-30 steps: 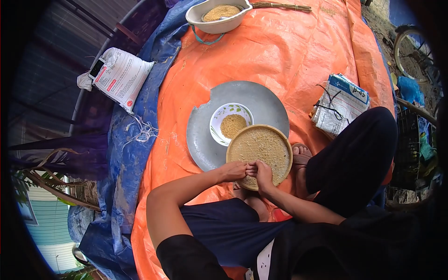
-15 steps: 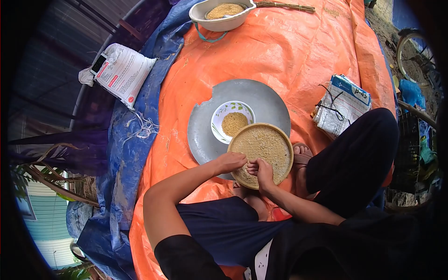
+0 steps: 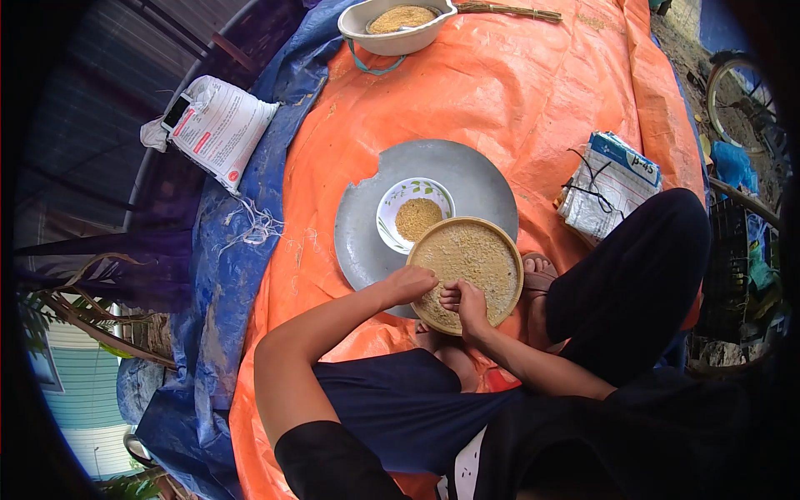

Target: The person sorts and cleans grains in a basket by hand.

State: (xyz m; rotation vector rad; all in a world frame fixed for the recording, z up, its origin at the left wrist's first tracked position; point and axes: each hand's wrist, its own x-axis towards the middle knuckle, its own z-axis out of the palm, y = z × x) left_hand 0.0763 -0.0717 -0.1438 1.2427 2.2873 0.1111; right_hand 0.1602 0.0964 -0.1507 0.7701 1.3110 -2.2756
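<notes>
A round woven bamboo sieve (image 3: 487,258) with a light wooden rim lies before me, pale grain spread across its mesh. Over its left edge is my left hand (image 3: 410,286), back up, the fingers curled in and their tips hidden. Close beside it, above the lower part of the sieve, my right hand (image 3: 469,307) is closed in a pinch. Whatever either hand holds is too small to make out. Behind the sieve a white bowl (image 3: 387,212) with a green leaf pattern holds golden grain (image 3: 417,219). Beneath both lies a round grey metal tray (image 3: 475,171) with a broken edge.
An orange tarp (image 3: 533,92) covers the ground, with a blue tarp (image 3: 250,167) along its left. A grey basin (image 3: 417,42) of grain and a bundle of sticks (image 3: 508,10) are at the top. A white sack (image 3: 225,125) stands left; folded sacks (image 3: 612,179) lie right.
My left hand has shifted slightly left, widening the small gap to my right hand. Otherwise the bowl, sieve and tray look the same.
</notes>
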